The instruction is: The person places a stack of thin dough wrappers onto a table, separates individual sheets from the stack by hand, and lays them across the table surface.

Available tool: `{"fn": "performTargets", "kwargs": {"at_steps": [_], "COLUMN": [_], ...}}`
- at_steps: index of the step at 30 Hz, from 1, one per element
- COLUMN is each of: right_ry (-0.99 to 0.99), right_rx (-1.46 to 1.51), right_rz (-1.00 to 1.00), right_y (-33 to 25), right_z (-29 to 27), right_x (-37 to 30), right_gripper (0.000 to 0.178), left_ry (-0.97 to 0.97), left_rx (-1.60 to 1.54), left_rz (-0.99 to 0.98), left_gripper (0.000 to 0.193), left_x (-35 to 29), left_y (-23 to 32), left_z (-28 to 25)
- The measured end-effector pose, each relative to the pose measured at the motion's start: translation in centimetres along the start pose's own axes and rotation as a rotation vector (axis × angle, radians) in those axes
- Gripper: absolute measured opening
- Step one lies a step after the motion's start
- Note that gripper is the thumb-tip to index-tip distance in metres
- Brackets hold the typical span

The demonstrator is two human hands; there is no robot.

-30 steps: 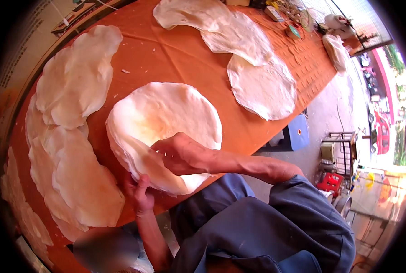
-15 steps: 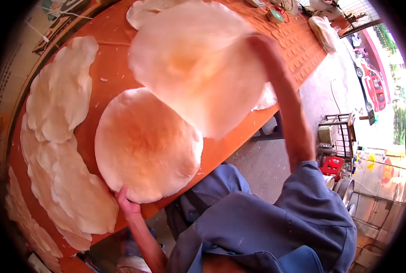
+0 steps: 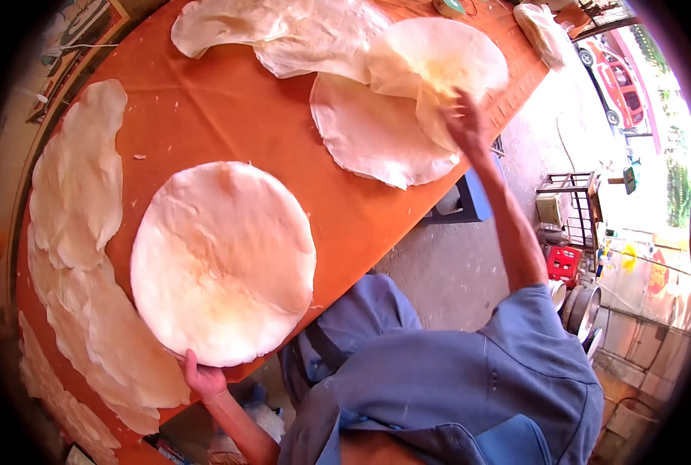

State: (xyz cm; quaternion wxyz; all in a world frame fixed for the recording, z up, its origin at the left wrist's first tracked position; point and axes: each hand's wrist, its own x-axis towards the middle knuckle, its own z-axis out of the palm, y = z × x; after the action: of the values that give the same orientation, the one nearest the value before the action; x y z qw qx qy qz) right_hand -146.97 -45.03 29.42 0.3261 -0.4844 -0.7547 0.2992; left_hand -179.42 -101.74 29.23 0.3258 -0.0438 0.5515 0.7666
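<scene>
A round stack of thin pale dough sheets [image 3: 225, 263] lies near the front of the orange table. At the stack's near edge is my left hand [image 3: 204, 378], its fingertips pinching the rim; part of its fingers is hidden. Farther right, my right hand [image 3: 463, 124] has its fingers spread beside a thin round dough sheet [image 3: 446, 50], which is slightly blurred and folded at its lower side. That sheet overlaps other flat sheets [image 3: 368, 136] close to the table's right edge. More crumpled sheets [image 3: 283, 31] spread along the far side.
Overlapping dough sheets [image 3: 120, 325] line the left side of the orange table [image 3: 206, 108]. A white bag [image 3: 539, 35] sits at the far right corner. Beyond the table's edge are a dark blue stool [image 3: 469, 198], a metal rack [image 3: 570, 201] and a red crate [image 3: 564, 263].
My right hand has carried the large sheet away to the far right, laid it over other sheets and let go. My left hand stays at the stack's near edge.
</scene>
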Motion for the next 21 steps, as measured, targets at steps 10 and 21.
{"fn": "performTargets", "kwargs": {"at_steps": [10,21], "right_ry": [-0.069,-0.251], "right_rx": [-0.706,-0.320], "right_rz": [-0.141,0.404], "right_y": [-0.8,4.6], "right_z": [8.6,-1.8], "right_x": [1.9,14.9], "right_gripper": [0.059,0.074], "left_ry": [-0.134,0.062], "left_rx": [0.167,0.056], "left_rz": [0.108,0.003], "left_gripper": [0.071,0.073], "left_x": [-0.8,0.0], "left_y": [1.0,-0.8], "left_z": [2.1,-1.0]}}
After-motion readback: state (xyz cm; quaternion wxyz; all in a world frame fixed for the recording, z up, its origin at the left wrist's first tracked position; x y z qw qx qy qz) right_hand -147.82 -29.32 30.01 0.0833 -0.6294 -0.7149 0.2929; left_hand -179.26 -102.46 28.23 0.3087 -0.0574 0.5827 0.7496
